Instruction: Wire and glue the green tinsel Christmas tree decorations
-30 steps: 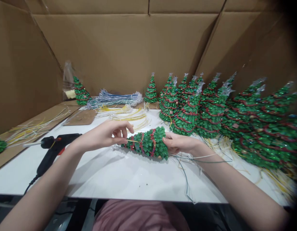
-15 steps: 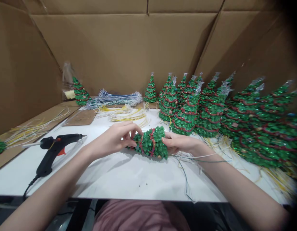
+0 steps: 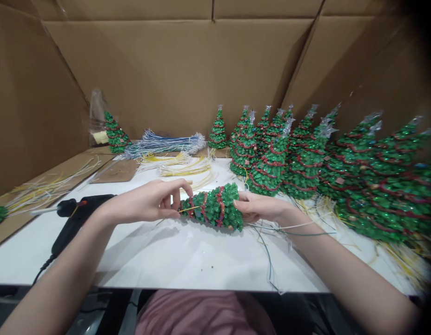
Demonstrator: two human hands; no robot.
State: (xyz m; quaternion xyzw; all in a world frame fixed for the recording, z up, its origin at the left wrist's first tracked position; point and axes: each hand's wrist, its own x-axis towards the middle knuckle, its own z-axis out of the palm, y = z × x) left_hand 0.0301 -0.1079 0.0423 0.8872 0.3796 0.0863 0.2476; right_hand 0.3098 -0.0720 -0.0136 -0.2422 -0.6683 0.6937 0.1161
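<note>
Over the white table (image 3: pixel 166 263), a green tree (image 3: pixel 217 210) is held sideways, gripped at three o'clock by the right hand (image 3: pixel 260 206); at nine o'clock, a yellow wire (image 3: pixel 191 209) is pinched by the left hand (image 3: pixel 147 200).

"How's the light?"

"Middling and fairly even. The white worktop (image 3: pixel 159 265) is the brightest patch; the cardboard wall (image 3: pixel 159 70) behind it looks a dull brown."

"Shadows?"

"Soft-edged ones on the worktop, beneath the left hand (image 3: pixel 149 202) and the held tree (image 3: pixel 222 207), so the light seems to come from above. A broad darker band slants across the cardboard wall on the right."

"Any glare?"

"Pinprick glints on the glittery standing trees (image 3: pixel 306 172), and pale shine on their clear stars (image 3: pixel 327 129)."

"And sharpness?"

"The middle is reasonably clear, slightly soft. Toward the right, trees smear and lean outward, and that edge sinks into black."
</note>
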